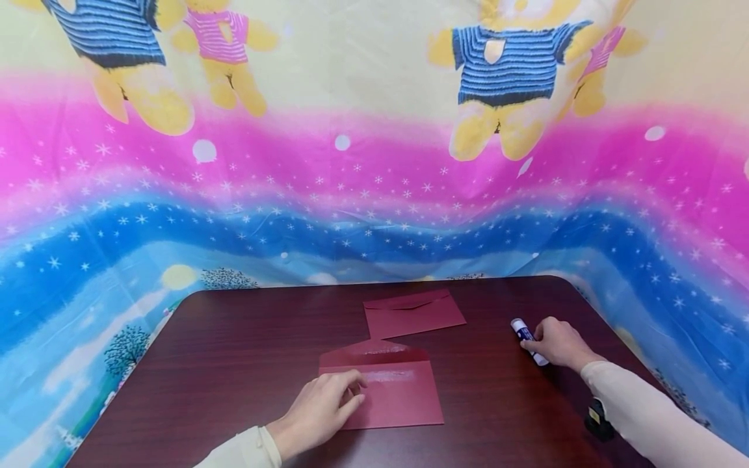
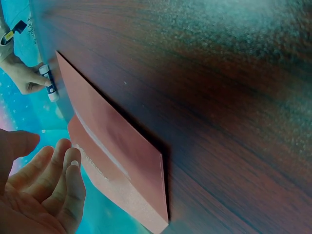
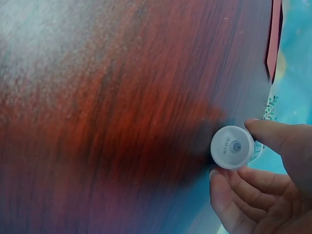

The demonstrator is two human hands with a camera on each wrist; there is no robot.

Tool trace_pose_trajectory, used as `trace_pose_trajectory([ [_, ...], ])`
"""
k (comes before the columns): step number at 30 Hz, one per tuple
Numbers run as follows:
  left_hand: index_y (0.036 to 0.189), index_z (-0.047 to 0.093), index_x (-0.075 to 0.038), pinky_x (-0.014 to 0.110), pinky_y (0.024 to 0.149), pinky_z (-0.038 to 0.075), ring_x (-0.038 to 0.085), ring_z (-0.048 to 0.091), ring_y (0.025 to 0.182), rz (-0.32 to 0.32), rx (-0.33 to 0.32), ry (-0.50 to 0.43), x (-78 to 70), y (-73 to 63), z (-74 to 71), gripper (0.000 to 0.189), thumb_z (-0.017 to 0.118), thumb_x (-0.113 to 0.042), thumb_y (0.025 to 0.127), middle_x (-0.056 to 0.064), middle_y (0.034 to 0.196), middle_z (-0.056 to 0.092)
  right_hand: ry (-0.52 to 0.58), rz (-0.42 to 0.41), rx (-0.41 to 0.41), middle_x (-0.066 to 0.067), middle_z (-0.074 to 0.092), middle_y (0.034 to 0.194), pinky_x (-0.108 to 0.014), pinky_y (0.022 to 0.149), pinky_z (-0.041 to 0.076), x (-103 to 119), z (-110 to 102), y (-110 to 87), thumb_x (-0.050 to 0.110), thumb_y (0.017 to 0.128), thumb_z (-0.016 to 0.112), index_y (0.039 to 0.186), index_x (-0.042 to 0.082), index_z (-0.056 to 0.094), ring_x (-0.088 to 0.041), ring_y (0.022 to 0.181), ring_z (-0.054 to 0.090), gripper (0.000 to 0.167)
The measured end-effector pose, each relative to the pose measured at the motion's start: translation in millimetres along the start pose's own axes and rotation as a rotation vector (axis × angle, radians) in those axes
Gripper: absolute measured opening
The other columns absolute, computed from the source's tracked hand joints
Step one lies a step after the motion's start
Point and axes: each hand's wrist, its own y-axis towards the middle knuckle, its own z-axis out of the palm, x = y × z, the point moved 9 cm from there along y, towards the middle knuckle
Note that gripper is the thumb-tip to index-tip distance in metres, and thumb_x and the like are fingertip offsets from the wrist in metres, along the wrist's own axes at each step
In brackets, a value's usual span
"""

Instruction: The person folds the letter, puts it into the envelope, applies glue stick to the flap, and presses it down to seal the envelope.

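Note:
A dark red envelope (image 1: 404, 400) lies on the table with its flap (image 1: 380, 351) folded open toward the far side. Shiny whitish streaks mark the flap and the body just below it. Over the envelope's left part hovers my left hand (image 1: 322, 403), its fingers loosely bent around nothing; the left wrist view shows the hand (image 2: 44, 190) apart from the paper. At the right, my right hand (image 1: 562, 343) pinches a white and dark blue glue stick (image 1: 523, 330) between thumb and fingers. Its round white end (image 3: 229, 146) faces the right wrist camera.
A second red envelope (image 1: 415, 317), flap folded down, lies behind the first one. The dark brown wooden table (image 1: 251, 338) has rounded far corners. A printed cloth (image 1: 363, 162) with bears and snowflakes hangs around its back and sides.

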Motion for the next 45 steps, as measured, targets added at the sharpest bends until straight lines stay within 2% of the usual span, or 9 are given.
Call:
trace_pose_trajectory([
  [8, 0.104, 0.073, -0.016, 0.02, 0.059, 0.045, -0.008, 0.052, 0.067, 0.005, -0.001, -0.005, 0.5, -0.1, 0.5, 0.012, 0.072, -0.019, 0.092, -0.014, 0.077, 0.066, 0.009, -0.003, 0.006, -0.003, 0.066, 0.067, -0.031, 0.055, 0.047, -1.5, 0.4, 0.8, 0.024, 0.091, 0.073, 0.076, 0.005, 0.071, -0.015, 0.059, 0.057, 0.025],
  [14, 0.104, 0.073, -0.017, 0.019, 0.057, 0.043, -0.007, 0.051, 0.065, 0.004, -0.001, -0.008, 1.6, -0.1, 1.4, 0.012, 0.071, -0.022, 0.093, -0.015, 0.076, 0.064, 0.01, -0.011, 0.0, 0.0, 0.061, 0.061, -0.03, 0.054, 0.042, -3.9, 2.6, 2.1, 0.025, 0.091, 0.073, 0.071, 0.008, 0.069, -0.015, 0.056, 0.053, 0.026],
  [25, 0.104, 0.072, -0.018, 0.019, 0.056, 0.04, -0.007, 0.048, 0.063, 0.001, -0.005, -0.005, 1.7, -0.1, 2.0, 0.013, 0.069, -0.025, 0.094, -0.017, 0.072, 0.06, 0.003, 0.009, 0.006, -0.004, 0.066, 0.073, -0.031, 0.056, 0.045, -5.7, 1.3, 3.5, 0.027, 0.091, 0.073, 0.083, 0.003, 0.071, -0.016, 0.062, 0.055, 0.025],
  [33, 0.104, 0.072, -0.018, 0.019, 0.057, 0.041, -0.007, 0.049, 0.065, -0.003, 0.001, -0.01, 1.4, -0.2, 2.7, 0.013, 0.069, -0.025, 0.094, -0.016, 0.075, 0.063, 0.005, 0.006, 0.001, -0.006, 0.068, 0.074, -0.031, 0.056, 0.046, -5.1, 0.4, 3.5, 0.028, 0.092, 0.072, 0.086, 0.001, 0.072, -0.016, 0.063, 0.057, 0.028],
  [39, 0.104, 0.072, -0.018, 0.019, 0.057, 0.042, -0.008, 0.049, 0.065, -0.006, 0.0, -0.018, 2.1, -0.9, 3.4, 0.012, 0.068, -0.025, 0.095, -0.016, 0.077, 0.064, 0.005, 0.007, -0.007, -0.002, 0.062, 0.064, -0.03, 0.055, 0.042, -2.8, 0.1, 1.4, 0.028, 0.093, 0.07, 0.078, 0.005, 0.071, -0.015, 0.059, 0.054, 0.028],
  [45, 0.104, 0.072, -0.019, 0.019, 0.057, 0.041, -0.008, 0.049, 0.065, -0.007, 0.003, -0.024, 2.4, -1.1, 3.9, 0.012, 0.068, -0.025, 0.095, -0.016, 0.076, 0.064, 0.016, 0.007, -0.007, -0.003, 0.064, 0.068, -0.03, 0.056, 0.046, -0.9, 0.7, -1.3, 0.024, 0.093, 0.07, 0.08, 0.004, 0.071, -0.015, 0.06, 0.055, 0.024],
])
